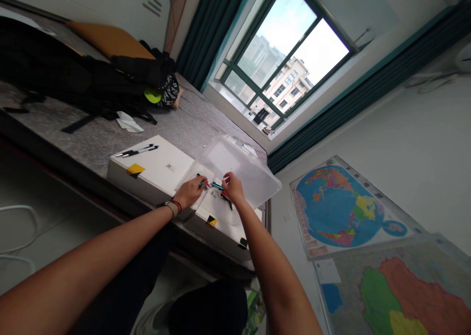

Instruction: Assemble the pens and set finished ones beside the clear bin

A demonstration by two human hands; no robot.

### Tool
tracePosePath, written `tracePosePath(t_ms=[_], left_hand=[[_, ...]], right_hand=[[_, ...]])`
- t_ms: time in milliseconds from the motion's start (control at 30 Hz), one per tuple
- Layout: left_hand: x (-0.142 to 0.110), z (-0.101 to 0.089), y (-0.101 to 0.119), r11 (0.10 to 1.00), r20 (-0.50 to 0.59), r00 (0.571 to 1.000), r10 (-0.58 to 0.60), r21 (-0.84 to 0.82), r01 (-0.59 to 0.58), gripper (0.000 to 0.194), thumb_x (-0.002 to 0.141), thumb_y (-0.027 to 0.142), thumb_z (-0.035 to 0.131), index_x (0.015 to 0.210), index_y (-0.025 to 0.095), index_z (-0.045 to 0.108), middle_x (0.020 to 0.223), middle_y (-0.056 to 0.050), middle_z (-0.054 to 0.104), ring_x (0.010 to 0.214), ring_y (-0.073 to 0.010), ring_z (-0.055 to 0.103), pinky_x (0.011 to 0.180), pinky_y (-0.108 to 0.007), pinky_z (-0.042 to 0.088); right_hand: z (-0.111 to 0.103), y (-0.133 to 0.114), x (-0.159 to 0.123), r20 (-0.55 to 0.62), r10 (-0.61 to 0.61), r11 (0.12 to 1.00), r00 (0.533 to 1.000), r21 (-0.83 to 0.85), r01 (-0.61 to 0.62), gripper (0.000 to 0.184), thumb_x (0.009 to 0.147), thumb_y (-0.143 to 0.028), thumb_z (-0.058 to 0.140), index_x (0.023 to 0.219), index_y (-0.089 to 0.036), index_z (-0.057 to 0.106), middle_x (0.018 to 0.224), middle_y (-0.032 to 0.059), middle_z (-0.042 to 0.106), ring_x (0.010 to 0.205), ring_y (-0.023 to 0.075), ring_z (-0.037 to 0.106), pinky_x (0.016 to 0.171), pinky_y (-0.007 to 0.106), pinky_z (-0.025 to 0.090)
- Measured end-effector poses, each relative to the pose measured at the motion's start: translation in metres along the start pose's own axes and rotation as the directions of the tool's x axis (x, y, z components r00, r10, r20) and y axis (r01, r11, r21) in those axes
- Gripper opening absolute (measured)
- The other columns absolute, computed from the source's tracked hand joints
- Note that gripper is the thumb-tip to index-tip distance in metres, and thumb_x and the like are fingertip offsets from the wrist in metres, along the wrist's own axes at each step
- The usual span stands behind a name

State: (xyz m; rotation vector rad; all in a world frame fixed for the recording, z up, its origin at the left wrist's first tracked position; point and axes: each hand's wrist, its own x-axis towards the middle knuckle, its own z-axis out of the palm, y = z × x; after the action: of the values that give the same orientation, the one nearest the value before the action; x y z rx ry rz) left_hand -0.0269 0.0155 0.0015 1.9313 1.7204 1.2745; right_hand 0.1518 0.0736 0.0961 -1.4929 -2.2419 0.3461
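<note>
My left hand [190, 191], wearing a red cord and a pale band at the wrist, is closed with a blue-tipped pen [201, 184] at its fingertips. Close beside it, my right hand [233, 188] has its fingers bent together in a pinch; whatever they hold is too small to make out. Between and below both hands lies a loose group of pens [217, 186], teal, red and black, partly covered by the fingers. Behind them a clear plastic lid or box [253, 175] stands tilted open.
Two pens [138, 151] rest on a white box [162, 166] at the left. Another white box [224, 232] is at the front edge of the grey table [195, 114]. A black bag [91, 85] and crumpled tissue [128, 122] lie farther left. Maps [338, 202] hang on the right wall.
</note>
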Motion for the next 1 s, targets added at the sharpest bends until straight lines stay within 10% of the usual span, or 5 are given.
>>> tracePosePath(t_ms=[167,300,633,1000], left_hand=[[-0.002,-0.004,0.005,1.000,0.019,1.000,0.019,0.008,-0.019,0.040,0.099,0.047,0.028,0.110,0.023,0.058,0.103,-0.007,0.070,0.093,-0.0226,0.067,0.080,-0.032,0.049],[-0.005,-0.005,0.004,0.998,0.021,0.997,0.069,-0.006,-0.069,0.037,0.099,0.045,0.031,0.115,0.022,0.056,0.109,-0.008,0.068,0.098,-0.0231,0.065,0.084,-0.034,0.049],[-0.007,-0.003,-0.002,0.988,0.071,0.985,0.157,-0.017,-0.156,0.039,0.090,0.032,0.048,0.128,0.021,0.049,0.122,-0.011,0.062,0.113,-0.0261,0.060,0.097,-0.038,0.047],[-0.006,-0.004,0.000,0.986,0.111,0.980,0.166,-0.019,-0.165,0.028,0.094,0.034,0.042,0.115,0.021,0.056,0.111,-0.011,0.067,0.101,-0.0234,0.064,0.087,-0.035,0.049]], right_hand=[[-0.031,-0.026,-0.020,0.143,-0.026,0.788,0.989,0.613,-0.067,0.023,0.081,-0.026,0.053,0.098,-0.018,0.067,0.076,0.0028,0.069,0.069,0.0161,0.063,0.065,0.028,0.051],[-0.019,-0.047,-0.049,0.095,-0.020,0.599,0.995,0.798,-0.064,0.029,0.081,-0.035,0.064,0.105,-0.019,0.068,0.094,0.0091,0.073,0.085,0.0217,0.069,0.074,0.034,0.057],[0.022,-0.059,-0.096,-0.117,-0.188,0.830,0.975,0.513,0.221,0.027,0.094,-0.039,0.051,0.110,-0.029,0.070,0.112,0.0071,0.069,0.096,0.0245,0.065,0.085,0.040,0.055],[0.030,-0.052,-0.066,-0.031,-0.141,0.900,0.989,0.413,0.141,0.038,0.084,-0.032,0.063,0.122,-0.026,0.064,0.083,0.0021,0.069,0.074,0.0190,0.061,0.074,0.031,0.050]])
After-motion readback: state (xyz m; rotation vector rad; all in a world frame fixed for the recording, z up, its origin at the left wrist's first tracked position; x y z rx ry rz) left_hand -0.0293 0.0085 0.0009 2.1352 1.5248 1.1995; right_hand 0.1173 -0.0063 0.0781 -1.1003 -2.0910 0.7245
